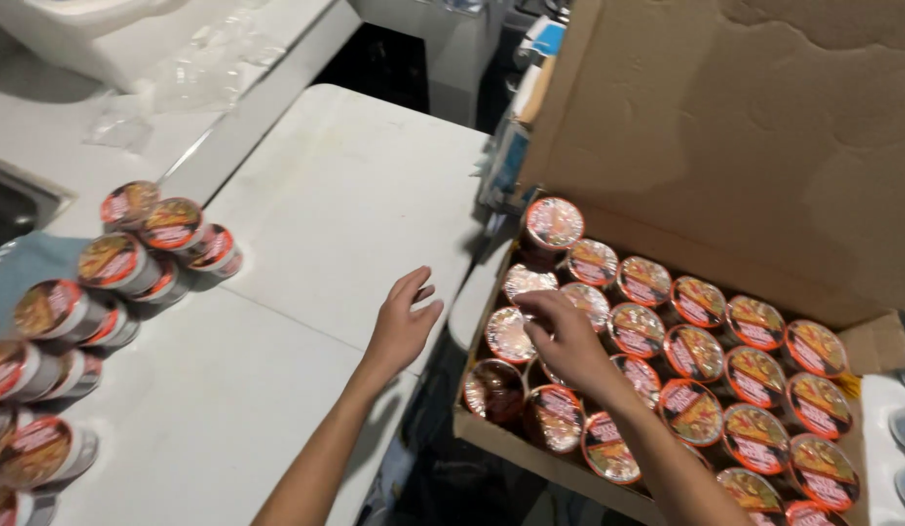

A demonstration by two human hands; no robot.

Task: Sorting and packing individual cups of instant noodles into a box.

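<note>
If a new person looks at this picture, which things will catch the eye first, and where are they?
First, the open cardboard box on the right, packed with rows of round noodle cups with red-rimmed lids. The right hand reaches into its near-left corner. More cups are stacked on their sides along the left edge of the white table, where the left hand hovers open.

head camera looks down (close) at table (306, 292).

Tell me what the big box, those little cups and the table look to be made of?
Box: brown corrugated cardboard, matte, with creased flaps. Cups: seemingly plastic or paper bodies under glossy printed lids that catch the light; the right hand reaches among them. Table: probably white moulded plastic, smooth, with a centre seam.
</note>
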